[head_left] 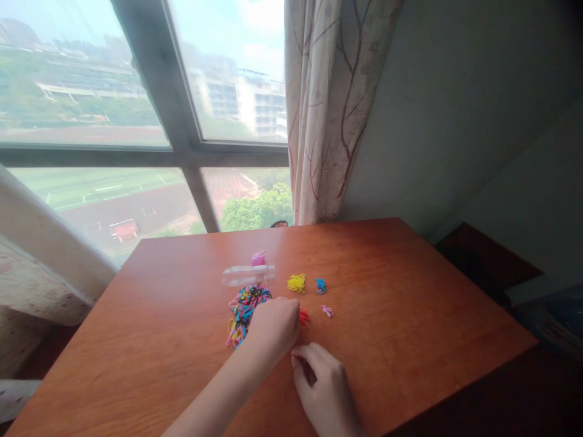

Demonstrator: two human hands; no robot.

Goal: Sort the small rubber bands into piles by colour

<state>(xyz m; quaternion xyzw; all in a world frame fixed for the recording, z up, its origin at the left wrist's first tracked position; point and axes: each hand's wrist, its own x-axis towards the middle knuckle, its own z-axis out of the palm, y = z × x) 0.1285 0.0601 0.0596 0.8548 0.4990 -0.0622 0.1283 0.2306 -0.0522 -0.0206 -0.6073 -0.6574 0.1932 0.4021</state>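
Observation:
My left hand (279,318) reaches over the table with its fingers curled down beside a small heap of red elastic bands (305,317), partly covering it. Whatever those fingers hold is hidden behind the hand. Closer to me, my right hand (324,383) has thumb and forefinger pinched together; anything between them is too small to make out. Left of my left hand lies a mixed pile of colourful elastic bands (246,306). Farther back are yellow bands (296,283) and blue bands (320,286), with a few pink bands (327,311) to the right.
Behind the mixed pile, a clear plastic container (246,275) lies on its side, with a pinkish-purple object (259,258) just beyond. The wooden table (401,315) meets a window and a patterned curtain (319,109) at its far edge.

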